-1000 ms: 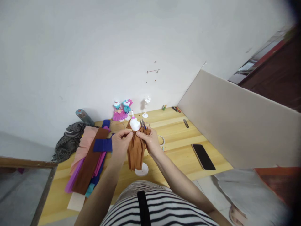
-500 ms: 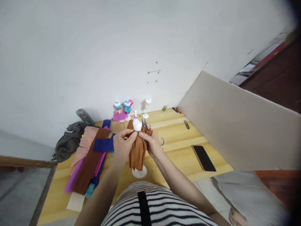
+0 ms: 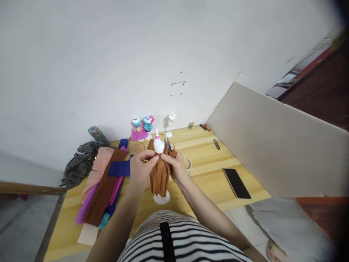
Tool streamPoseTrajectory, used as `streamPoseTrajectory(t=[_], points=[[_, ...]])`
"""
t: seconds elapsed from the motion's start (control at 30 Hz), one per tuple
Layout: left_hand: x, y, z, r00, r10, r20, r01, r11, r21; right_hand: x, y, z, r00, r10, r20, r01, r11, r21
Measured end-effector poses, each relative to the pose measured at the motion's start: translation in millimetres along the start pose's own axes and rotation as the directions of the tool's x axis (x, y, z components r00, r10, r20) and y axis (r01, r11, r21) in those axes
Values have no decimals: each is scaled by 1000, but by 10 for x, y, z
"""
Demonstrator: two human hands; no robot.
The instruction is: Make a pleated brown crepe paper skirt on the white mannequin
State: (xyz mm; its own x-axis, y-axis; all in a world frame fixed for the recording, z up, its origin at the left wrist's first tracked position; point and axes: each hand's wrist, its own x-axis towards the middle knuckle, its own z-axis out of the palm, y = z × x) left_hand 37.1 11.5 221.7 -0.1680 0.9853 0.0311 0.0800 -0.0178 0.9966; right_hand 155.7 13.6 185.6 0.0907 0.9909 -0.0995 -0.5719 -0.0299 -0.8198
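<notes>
Straight in front of me stands a small white mannequin (image 3: 159, 145) with a pink neck band, on a round white base (image 3: 161, 197). Pleated brown crepe paper (image 3: 160, 178) hangs round it from the waist like a skirt. My left hand (image 3: 142, 165) pinches the paper's top edge at the waist, thumb against fingers. On the other side, my right hand (image 3: 177, 165) grips the gathered paper, its thumb pressed at the waist. Just behind the mannequin lie scissors (image 3: 167, 142), partly hidden.
Crepe paper strips (image 3: 100, 185) in several colours pile up at left, beside striped cloth (image 3: 83, 163) and a bottle (image 3: 98, 135). Small mannequins (image 3: 139, 131) stand by the wall, one bare (image 3: 170, 123). To the right are a phone (image 3: 236, 183), thread snips (image 3: 216, 144) and a tape roll (image 3: 188, 163).
Both hands keep their hold at the waist. My left hand has shifted very slightly left, and the mannequin and skirt have tilted a little.
</notes>
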Motion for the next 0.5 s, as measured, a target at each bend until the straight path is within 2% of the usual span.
streamPoseTrajectory(t=[0.1,0.3,0.5], points=[[-9,6,-7,1000,4,-9,-4,1000,3,-3,-15,17,1000,0,-2,0,1000,6],[-44,44,-20,994,104,41,-106,992,63,-4,-27,21,1000,-3,-5,4,999,43],[-5,30,1,999,32,16,-33,997,76,2,-6,-3,1000,-25,-5,25,1000,-9]])
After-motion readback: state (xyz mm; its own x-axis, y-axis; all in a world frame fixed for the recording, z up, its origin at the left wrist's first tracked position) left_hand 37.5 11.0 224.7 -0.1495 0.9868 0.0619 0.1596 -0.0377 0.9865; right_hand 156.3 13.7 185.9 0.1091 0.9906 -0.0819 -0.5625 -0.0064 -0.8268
